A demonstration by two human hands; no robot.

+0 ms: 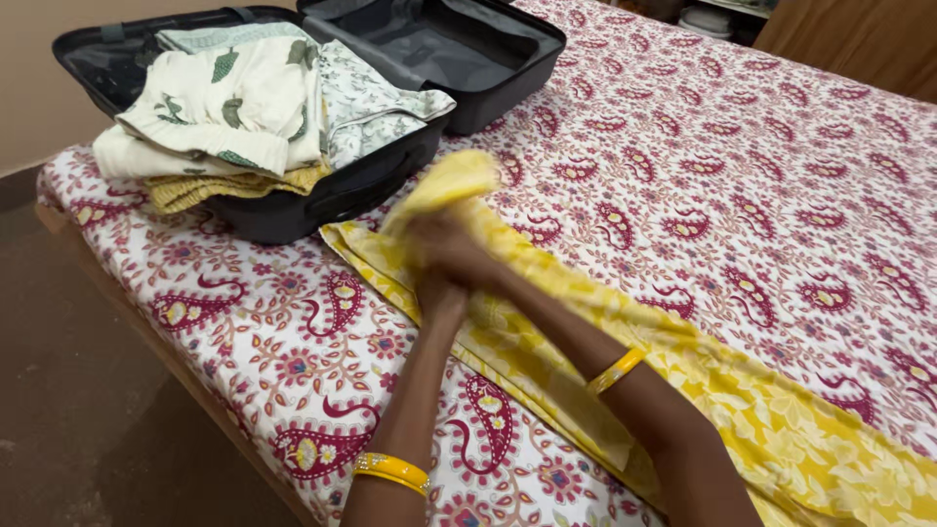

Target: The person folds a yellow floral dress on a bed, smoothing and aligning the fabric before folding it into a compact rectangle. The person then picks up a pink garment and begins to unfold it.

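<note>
A: Where does the yellow cloth point(742, 390) lie?
B: On the bed point(742, 156), long axis from lower right up to centre, toward the suitcase point(293, 210) at upper left.
A: And the hands?
B: Both at its upper end; right hand point(451, 249) and left hand point(441, 298) blurred, fingers seem clamped on it.

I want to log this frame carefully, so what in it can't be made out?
- Head view: both hands, left hand and right hand, are motion-blurred; the grip on the yellow cloth is unclear.
- The cloth's far end runs off the lower right edge.
- The suitcase bottom is hidden by folded clothes.
- Items on the shelf at the top edge are cut off and too small.
</note>
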